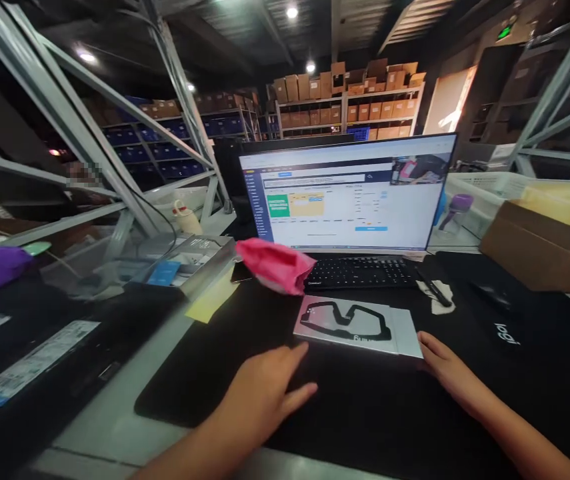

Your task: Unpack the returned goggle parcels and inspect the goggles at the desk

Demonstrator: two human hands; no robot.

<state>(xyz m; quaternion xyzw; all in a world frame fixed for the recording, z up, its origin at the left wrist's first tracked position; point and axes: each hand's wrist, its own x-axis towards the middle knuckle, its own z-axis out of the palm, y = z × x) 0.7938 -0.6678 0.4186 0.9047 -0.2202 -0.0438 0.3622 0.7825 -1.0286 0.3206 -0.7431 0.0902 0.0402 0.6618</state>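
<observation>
A flat silver-white box (347,321) with a black glasses-shaped print hangs or rests just above the black desk mat (205,373), in front of the keyboard. Its right end shows a plain pale section. My right hand (437,360) pinches that right end between thumb and fingers. My left hand (267,387) is open, thumb and index finger apart, with the index tip close to the box's lower left edge; whether it touches, I cannot tell. Beyond the box, a crumpled pink bag (277,267), slightly blurred, overlaps the keyboard's left end.
A monitor (345,200) stands behind the black keyboard (359,272). On the right are a mouse (492,295), a pen (435,290) on a white scrap and a cardboard box (539,247). Yellow paper (212,300) and a grey tray (185,267) lie left. Metal struts flank the desk.
</observation>
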